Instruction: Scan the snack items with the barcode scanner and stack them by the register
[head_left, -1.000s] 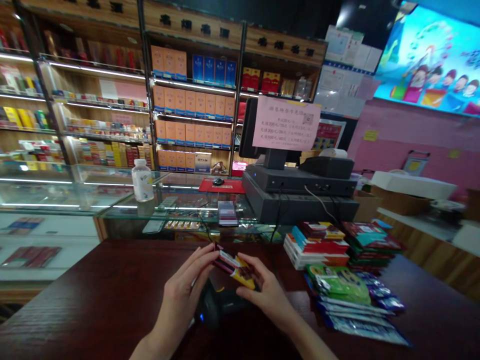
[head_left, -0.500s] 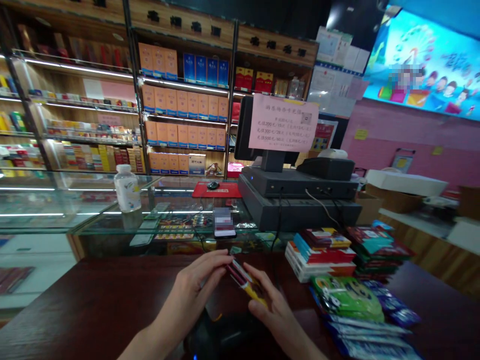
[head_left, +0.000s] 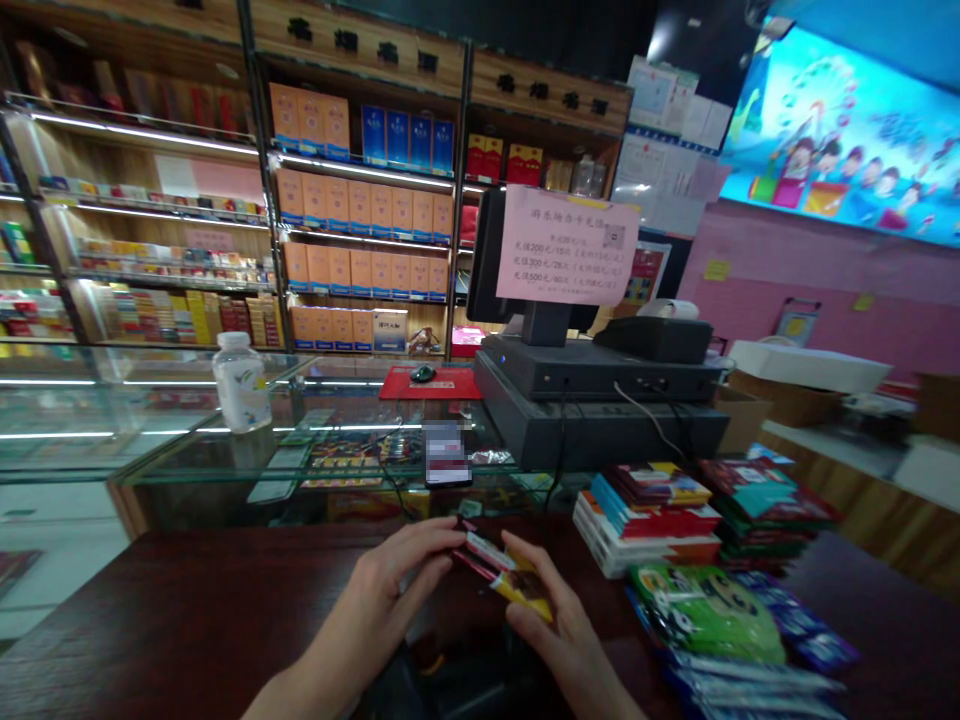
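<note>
Over the dark wooden counter, a small flat snack packet in yellow, white and dark red is held tilted between both hands. My left hand pinches its upper left end with fingers and thumb. At the lower right end, my right hand grips the yellow part, fingers on the upper edge and thumb below. Close beneath the hands lies a black object, partly hidden by them and too dark to name.
Stacked boxes and packets, a green snack bag and blue packets lie to my right. A phone, a bottle and a mouse rest on the glass case. Behind stands a cash register.
The packet has turned flatter, showing more of its yellow printed face. Both hands have shifted slightly, still on it. The view has moved a little.
</note>
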